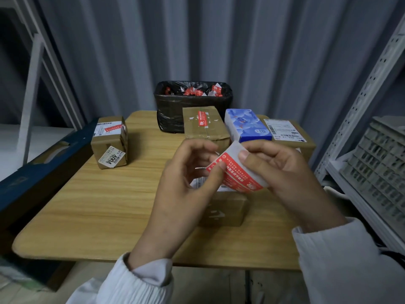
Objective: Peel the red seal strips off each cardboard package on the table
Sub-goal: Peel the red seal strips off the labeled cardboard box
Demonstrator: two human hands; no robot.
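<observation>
Both hands hold a peeled red seal strip (237, 174) above a small cardboard package (223, 210) near the table's middle. My left hand (186, 178) pinches the strip's left end between thumb and fingers. My right hand (282, 172) grips its right end, thumb pressed on the white backing. A package at the left (109, 142) carries a red strip on its top label. A larger package at the back (205, 123) has a red strip running along its top. A package at the right (291, 137) shows only a white shipping label.
A black-lined bin (192, 106) with several crumpled red strips stands at the table's far edge. A blue and white box (246, 126) lies between the back and right packages. White metal shelving (372, 128) with a grey crate stands at the right. The wooden table (98, 205) shows bare wood at the left.
</observation>
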